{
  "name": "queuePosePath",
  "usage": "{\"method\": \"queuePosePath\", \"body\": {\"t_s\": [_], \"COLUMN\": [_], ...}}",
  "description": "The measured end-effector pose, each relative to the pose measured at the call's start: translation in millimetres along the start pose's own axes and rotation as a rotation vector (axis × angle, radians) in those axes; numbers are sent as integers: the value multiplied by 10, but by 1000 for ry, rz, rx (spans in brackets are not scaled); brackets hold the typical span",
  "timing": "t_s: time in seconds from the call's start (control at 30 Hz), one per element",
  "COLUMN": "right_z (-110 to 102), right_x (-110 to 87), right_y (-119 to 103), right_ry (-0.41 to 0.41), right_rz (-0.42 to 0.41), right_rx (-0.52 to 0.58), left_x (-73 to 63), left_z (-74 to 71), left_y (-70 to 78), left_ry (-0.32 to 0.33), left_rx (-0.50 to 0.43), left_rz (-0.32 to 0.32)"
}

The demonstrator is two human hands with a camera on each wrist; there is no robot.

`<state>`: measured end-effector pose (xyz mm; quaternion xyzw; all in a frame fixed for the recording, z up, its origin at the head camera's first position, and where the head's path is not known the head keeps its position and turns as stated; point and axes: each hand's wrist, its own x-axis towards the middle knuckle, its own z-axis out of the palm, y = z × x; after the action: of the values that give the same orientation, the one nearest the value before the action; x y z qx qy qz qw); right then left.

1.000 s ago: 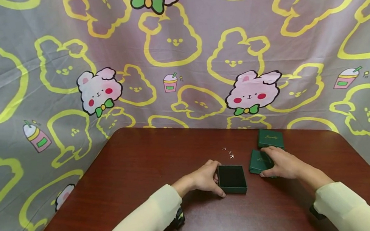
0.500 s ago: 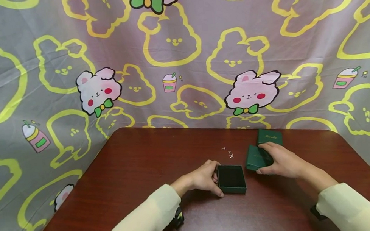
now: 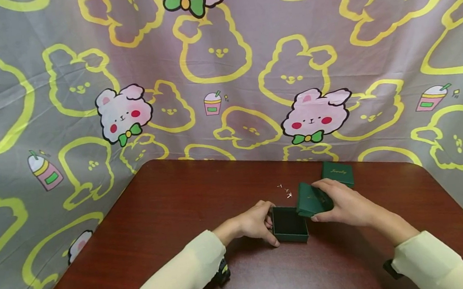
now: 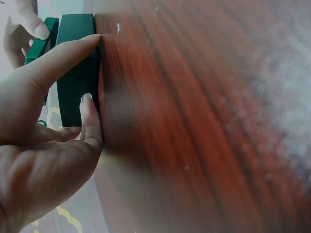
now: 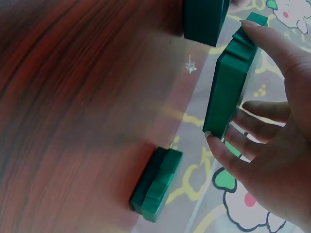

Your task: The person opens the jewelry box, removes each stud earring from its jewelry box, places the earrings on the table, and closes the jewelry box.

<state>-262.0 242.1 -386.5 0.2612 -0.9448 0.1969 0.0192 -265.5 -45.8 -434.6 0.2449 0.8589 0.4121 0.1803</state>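
Note:
In the head view, an open dark green box (image 3: 291,239) with a black inside stands on the table. My left hand (image 3: 254,224) grips its left side, thumb at the near corner; the left wrist view shows the box's outer face (image 4: 75,73) between thumb and fingers. My right hand (image 3: 345,202) holds a flat green jewelry case (image 3: 306,199) with faint gold lettering, tilted above the open box's right edge. Layered edges show on this case in the right wrist view (image 5: 227,90); whether it is a lid or a pouch I cannot tell.
A second green case (image 3: 337,172), lettered "Jewelry", lies at the table's back right. Several small silvery pieces (image 3: 289,195) lie behind the open box. A printed cloth (image 3: 244,66) hangs behind the dark red-brown table (image 3: 177,193).
My right hand has lifted the flat green case from beside the second case and carried it left, to the open box's right edge. The left hand and open box have stayed put.

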Motion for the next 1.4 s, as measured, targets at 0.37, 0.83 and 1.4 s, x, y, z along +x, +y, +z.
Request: {"method": "queuePosePath", "body": {"t_s": [0.37,0.83,1.4], "right_z": [91,211,316], "right_x": [40,95,151], "right_y": [-122,-330,-429], "right_ry": [3,-65,-107], "right_rz": [-82,-93,-95], "right_rx": [20,51,35], "left_x": [0,4,13], "left_z": [-5,-2,-15], "left_y": [-1,-16,-18], "left_ry": [-8,-3,-17], "left_rx": [-13,-10,-28], "left_rz": [-9,0,-4]}}
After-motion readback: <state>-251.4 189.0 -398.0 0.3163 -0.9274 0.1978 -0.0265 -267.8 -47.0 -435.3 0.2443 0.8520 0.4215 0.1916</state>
